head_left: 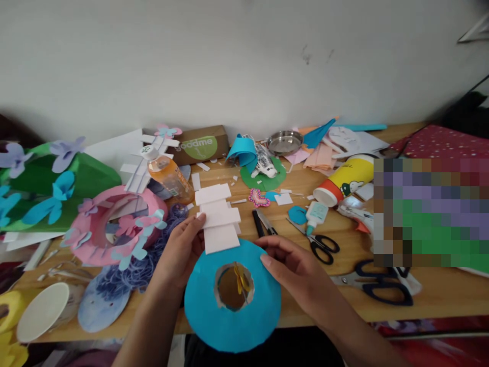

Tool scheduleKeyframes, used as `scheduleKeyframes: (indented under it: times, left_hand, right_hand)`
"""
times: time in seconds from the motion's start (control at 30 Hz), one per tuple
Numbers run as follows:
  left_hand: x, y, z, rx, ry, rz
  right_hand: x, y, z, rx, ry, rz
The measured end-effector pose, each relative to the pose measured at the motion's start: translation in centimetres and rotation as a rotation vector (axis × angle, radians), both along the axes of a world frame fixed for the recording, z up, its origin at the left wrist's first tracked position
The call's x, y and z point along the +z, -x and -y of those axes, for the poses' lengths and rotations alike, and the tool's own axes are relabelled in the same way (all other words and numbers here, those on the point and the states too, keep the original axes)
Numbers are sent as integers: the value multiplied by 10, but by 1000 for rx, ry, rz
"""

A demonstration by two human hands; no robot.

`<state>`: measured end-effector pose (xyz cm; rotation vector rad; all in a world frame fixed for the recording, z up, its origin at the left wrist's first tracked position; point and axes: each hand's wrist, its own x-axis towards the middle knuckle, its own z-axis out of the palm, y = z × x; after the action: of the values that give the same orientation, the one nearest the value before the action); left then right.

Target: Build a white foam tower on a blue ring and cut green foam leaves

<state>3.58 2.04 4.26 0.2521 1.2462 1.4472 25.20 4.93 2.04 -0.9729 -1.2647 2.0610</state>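
Observation:
A flat blue paper ring [202, 306] with a ragged-edged round hole is held up in front of me at the table's near edge. White folded paper pieces [221, 239] stand out from its far edge, overlapping like a stepped strip. My left hand [183, 250] pinches these white pieces at their left side, thumb on top. My right hand [294, 265] grips the ring's upper right rim, thumb on its face and fingers behind. Something small and yellow [240, 279] shows in the hole; I cannot tell what it is.
Left are a pink ring with paper butterflies [84, 244], purple yarn [147, 265], a white cup [48, 311] and an orange drink bottle [168, 176]. Right are black-handled scissors [323, 248], larger scissors [385, 285], a glue bottle [316, 214] and a yellow cup [351, 176].

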Motion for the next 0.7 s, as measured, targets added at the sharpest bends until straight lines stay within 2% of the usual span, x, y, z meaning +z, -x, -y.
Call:
scheduleKeyframes:
  times: [0.17, 0.33, 0.5, 0.7]
  left_hand:
    - [-1, -2, 3, -25, 25, -14]
    - [-3, -9, 5, -72, 32, -9]
    - [-4, -18, 7, -135, 22, 10]
    - [-8, -19, 11, -173, 3, 24]
  right_hand:
    - [3, -2, 0, -1, -64, 63]
    - [7, 7, -17, -114, -226, 140]
    - [3, 19, -29, -101, -219, 16]
    - [5, 21, -33, -149, -299, 91]
